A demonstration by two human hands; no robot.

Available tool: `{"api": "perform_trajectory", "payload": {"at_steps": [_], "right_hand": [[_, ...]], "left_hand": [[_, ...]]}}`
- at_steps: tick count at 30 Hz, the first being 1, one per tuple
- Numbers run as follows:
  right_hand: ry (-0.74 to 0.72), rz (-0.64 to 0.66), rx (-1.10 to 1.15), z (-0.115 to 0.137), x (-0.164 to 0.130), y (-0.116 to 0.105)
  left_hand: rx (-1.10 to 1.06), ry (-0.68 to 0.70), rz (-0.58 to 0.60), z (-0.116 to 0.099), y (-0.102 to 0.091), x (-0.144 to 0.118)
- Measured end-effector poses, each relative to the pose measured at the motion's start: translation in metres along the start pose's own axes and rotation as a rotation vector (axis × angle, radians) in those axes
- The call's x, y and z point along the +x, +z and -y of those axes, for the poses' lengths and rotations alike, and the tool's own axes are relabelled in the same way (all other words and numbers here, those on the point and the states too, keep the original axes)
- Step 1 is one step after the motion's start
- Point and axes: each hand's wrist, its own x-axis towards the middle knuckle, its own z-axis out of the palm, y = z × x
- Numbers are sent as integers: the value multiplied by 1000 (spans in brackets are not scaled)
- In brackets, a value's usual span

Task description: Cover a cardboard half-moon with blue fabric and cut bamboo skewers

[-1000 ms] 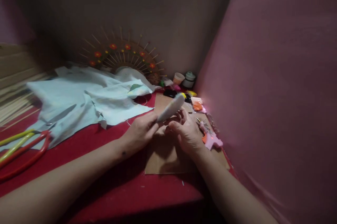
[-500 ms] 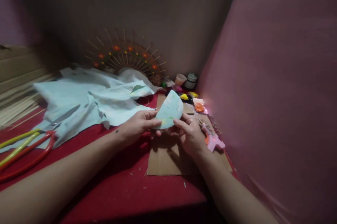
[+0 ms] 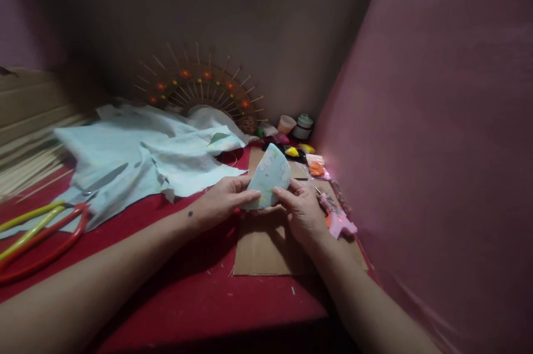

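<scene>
Between my two hands is a light blue, half-round piece with a floral print (image 3: pixel 270 173), held up above a cardboard sheet (image 3: pixel 262 248). My left hand (image 3: pixel 231 196) pinches its lower left corner, thumb on the front. My right hand (image 3: pixel 302 207) grips the curved lower right edge, thumb in front and fingers behind. Whether the piece is bare fabric or fabric over a stiff backing, I cannot tell. A larger crumpled sheet of the same pale blue fabric (image 3: pixel 137 154) lies to the left of my hands.
Scissors with yellow and red handles (image 3: pixel 79 215) lie at left on the fabric. Right of my right hand is a pink glue gun (image 3: pixel 339 221). Behind stand a flower-decorated fan shape (image 3: pixel 204 85), a small cup (image 3: pixel 286 124), a jar (image 3: pixel 303 126) and an orange packet (image 3: pixel 316 168).
The half-round piece has tilted slightly in my fingers, and its lower edge looks a little more bent. My left thumb has shifted slightly to the right over it.
</scene>
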Motion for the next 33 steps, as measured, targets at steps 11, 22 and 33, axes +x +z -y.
{"api": "perform_trajectory", "payload": {"at_steps": [11, 22, 33], "right_hand": [[20, -45, 55, -3, 1, -2], [70, 28, -238, 2, -9, 5], [-133, 143, -609, -3, -14, 9]], "left_hand": [[188, 32, 30, 8, 4, 2], [1381, 240, -602, -11, -39, 48], [1413, 190, -478, 14, -45, 107]]}}
